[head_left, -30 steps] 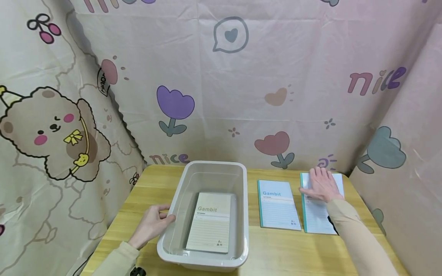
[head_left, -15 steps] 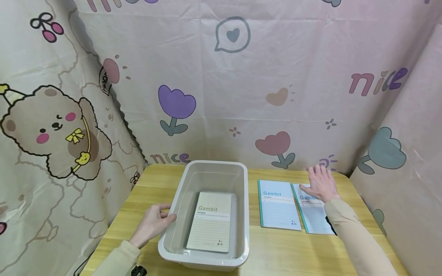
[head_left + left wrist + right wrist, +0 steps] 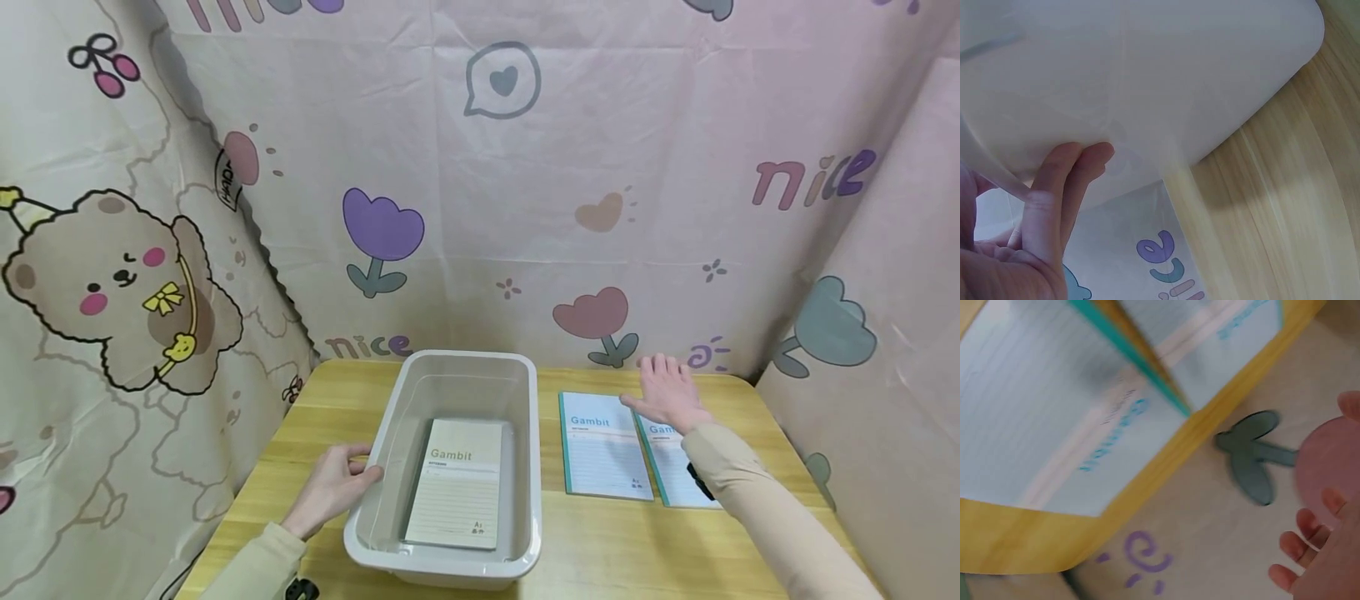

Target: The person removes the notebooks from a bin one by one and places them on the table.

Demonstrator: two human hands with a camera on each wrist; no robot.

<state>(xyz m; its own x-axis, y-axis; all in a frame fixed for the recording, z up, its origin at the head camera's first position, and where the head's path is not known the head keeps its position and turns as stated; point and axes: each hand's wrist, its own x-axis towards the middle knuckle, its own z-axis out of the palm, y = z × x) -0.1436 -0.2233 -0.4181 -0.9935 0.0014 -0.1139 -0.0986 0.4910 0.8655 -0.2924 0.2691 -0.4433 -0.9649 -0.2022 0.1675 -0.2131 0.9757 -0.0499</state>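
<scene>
- The left hand (image 3: 335, 490) pinches the near-side rim of a pale grey, deep rectangular plastic bin (image 3: 533, 475); a cream-covered paper notebook (image 3: 454, 487) lies inside, right of that grip.
- The right hand (image 3: 667, 393), fingers spread and holding nothing, hovers over the top of a white, blue-lettered paper notebook with a teal spine (image 3: 678, 475); the matching teal-spined notebook (image 3: 604, 462) lies just left of it.
- Possible trouble: a downward sweep of the right hand could shove the two into overlap, since only a narrow wedge of wood parts them; a tug from the left hand could skew the bin.
- Edges: the yellow wooden table (image 3: 600, 550) ends just beyond the right fingertips, at the printed cloth (image 3: 480, 183).
- Room: wood shows below the right hand, nearer the person, and as a strip between bin and notebooks.
</scene>
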